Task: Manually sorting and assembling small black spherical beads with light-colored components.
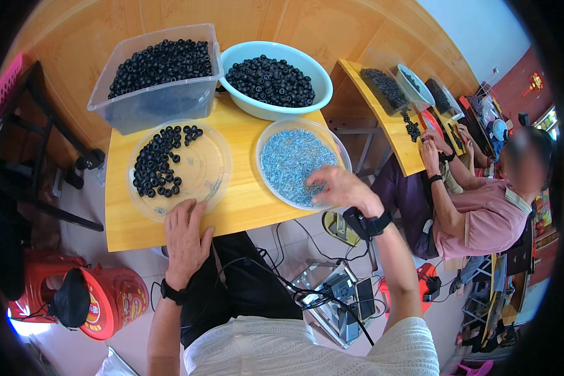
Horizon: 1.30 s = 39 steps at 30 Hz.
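Note:
My left hand (185, 241) lies at the table's front edge with its fingers stretched out over the near rim of a shallow round clear plastic tray (197, 153). Black ring-shaped parts (160, 164), each with a hole, cover the tray's left side. A few small shiny pieces (215, 186) lie on its right side and near my fingertips. My right hand (339, 187) dips into a round clear bowl full of small bluish, shiny metal pieces (291, 160), too small to name. Its thumb and forefinger are curved, with a gap between them; I see nothing held.
Behind stand a clear bin (153, 103) and a light-blue basin (276, 113), both heaped with black parts. Cables (294, 289) and an open metal case (332, 301) lie below. Red buckets (116, 301) stand at left. A person (482, 213) works at another table (382, 113) on the right.

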Each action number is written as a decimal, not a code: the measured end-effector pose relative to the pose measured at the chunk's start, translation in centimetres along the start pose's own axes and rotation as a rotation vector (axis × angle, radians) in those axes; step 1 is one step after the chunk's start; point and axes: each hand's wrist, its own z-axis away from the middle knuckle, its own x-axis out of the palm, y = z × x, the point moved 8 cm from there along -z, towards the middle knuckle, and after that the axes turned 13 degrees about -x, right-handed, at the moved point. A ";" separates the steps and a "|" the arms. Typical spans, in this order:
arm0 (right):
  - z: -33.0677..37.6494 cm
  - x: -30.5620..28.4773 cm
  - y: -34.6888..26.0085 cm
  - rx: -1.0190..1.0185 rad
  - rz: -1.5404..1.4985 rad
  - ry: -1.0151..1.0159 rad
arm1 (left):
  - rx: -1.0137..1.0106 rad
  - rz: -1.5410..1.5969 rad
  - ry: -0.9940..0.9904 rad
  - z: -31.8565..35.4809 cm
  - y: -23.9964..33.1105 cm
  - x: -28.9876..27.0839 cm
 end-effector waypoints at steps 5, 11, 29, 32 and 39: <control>-0.3 1.0 -0.1 -0.066 0.013 0.055 | -0.004 -0.019 -0.002 0.0 0.1 -0.1; 0.8 -1.9 4.6 0.326 -0.398 0.309 | -0.006 -0.001 -0.017 0.0 0.0 0.1; 0.6 -4.4 5.3 0.283 -0.461 0.490 | -0.003 -0.016 -0.005 0.1 -0.2 0.1; 0.4 -5.4 4.1 0.215 -0.209 0.532 | -0.003 -0.021 -0.002 0.0 -0.1 0.0; -3.9 -0.9 -4.0 -0.157 0.080 0.255 | 0.012 -0.040 -0.003 0.1 0.3 0.0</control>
